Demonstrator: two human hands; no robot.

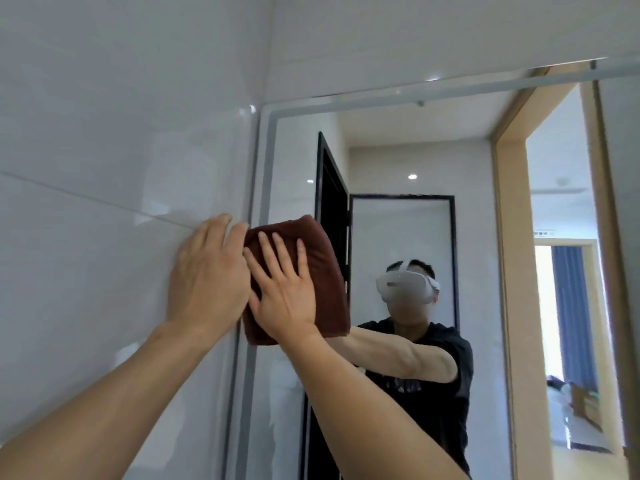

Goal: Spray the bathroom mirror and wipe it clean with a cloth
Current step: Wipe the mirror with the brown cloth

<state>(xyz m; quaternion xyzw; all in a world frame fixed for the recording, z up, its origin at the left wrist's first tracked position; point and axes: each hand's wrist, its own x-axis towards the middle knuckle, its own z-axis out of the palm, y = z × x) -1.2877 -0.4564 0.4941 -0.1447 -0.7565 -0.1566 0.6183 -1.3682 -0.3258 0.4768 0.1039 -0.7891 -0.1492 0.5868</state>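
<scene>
Brown terry under straight, spread fingers (273, 245) — the right hand (284, 292) presses the folded cloth (311, 271) flat to the mirror (398, 161), the left hand (207, 271) at its nine o'clock bracing the edge — likely doubling pressure for wiping near the frame (266, 150).

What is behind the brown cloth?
The mirror, near its left frame. Both hands, left and right, press the cloth flat. The glass under it is covered.
</scene>
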